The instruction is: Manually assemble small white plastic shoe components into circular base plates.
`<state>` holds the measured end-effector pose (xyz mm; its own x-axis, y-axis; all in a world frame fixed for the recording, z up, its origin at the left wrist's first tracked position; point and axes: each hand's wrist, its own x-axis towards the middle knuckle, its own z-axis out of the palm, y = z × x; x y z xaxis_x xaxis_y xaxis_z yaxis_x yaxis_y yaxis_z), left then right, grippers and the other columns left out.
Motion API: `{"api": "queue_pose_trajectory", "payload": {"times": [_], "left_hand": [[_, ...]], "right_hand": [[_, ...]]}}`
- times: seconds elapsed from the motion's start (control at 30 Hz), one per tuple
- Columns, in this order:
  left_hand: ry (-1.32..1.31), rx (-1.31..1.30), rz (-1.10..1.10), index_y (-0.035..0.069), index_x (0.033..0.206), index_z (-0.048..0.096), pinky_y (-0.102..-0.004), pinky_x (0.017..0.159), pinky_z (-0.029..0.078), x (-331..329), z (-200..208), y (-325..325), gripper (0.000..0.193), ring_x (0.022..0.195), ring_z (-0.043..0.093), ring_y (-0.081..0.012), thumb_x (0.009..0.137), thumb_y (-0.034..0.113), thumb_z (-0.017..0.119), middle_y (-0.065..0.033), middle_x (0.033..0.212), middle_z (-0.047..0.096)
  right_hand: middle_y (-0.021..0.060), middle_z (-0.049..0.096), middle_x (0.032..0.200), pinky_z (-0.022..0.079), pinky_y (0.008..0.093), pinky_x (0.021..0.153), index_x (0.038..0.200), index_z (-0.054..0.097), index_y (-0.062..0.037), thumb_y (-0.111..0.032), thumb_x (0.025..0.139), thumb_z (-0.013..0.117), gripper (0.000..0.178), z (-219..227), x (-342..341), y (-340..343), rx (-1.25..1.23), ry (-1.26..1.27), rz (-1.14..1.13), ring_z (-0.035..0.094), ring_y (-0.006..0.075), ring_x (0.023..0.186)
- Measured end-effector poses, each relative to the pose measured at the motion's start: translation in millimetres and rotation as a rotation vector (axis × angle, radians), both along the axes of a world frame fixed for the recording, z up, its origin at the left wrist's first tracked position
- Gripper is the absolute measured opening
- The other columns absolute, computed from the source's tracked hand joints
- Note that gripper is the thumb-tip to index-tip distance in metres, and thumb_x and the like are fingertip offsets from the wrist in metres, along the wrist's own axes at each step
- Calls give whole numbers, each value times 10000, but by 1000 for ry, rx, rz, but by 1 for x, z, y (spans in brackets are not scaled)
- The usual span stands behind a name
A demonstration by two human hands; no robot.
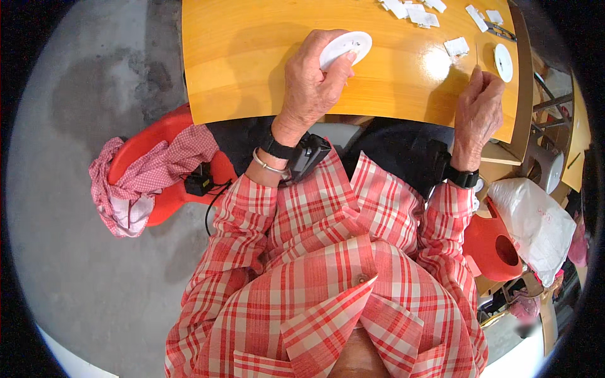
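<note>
My left hand (pixel 313 79) is closed round a white round disc (pixel 340 46), tilted above the wooden table. The thumb presses on its lower edge, and small dark marks show on its face. In my right hand (pixel 479 107), the fingertips pinch a thin needle-like rod (pixel 477 55) that points away from me; its exact kind is too small to tell. Just right of that hand lies a second white disc (pixel 503 63) with a dark mark at its middle. A small white packet (pixel 456 46) rests on the table left of the rod.
The yellow-brown table (pixel 246 63) ends close in front of me. Several white packets (pixel 421 15) lie at its far side, near a dark hand tool (pixel 501 31). A red chair (pixel 165 205) with checked cloth stands at left; a red stool (pixel 495 249) and white bag (pixel 535 220) crowd the right.
</note>
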<state>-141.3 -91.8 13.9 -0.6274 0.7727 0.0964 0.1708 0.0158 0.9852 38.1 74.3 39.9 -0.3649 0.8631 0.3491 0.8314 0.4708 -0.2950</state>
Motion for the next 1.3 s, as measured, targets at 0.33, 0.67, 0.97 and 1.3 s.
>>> {"api": "queue_pose_trajectory", "payload": {"times": [0.33,0.67,0.97,1.3], "left_hand": [[50,-21,39,-14,1089,530,-220,505,499,2,2,3,254,657,661,-132,874,101,604,-117,863,662],[72,-32,62,12,1020,556,-312,588,506,1,1,2,202,667,647,-229,836,76,611,-135,859,601],[165,-31,42,-13,1062,542,-225,506,494,-1,-1,2,221,636,651,-120,871,82,599,-103,825,663],[142,-18,38,-12,1066,539,-222,503,491,0,-1,3,216,634,645,-115,873,70,592,-101,831,660]], "right_hand": [[162,554,825,454,416,691,986,530,-16,-30,824,582,170,28,-44,-74,-194,230,598,545,351,760],[119,560,725,459,396,611,927,523,-42,-71,825,600,131,21,-52,-72,-118,137,659,556,302,669],[120,548,697,458,396,604,921,521,-42,-78,825,603,131,18,-54,-72,-106,132,659,557,304,656],[121,557,703,460,398,606,924,523,-47,-80,828,601,128,19,-53,-72,-107,128,658,559,310,659]]}}
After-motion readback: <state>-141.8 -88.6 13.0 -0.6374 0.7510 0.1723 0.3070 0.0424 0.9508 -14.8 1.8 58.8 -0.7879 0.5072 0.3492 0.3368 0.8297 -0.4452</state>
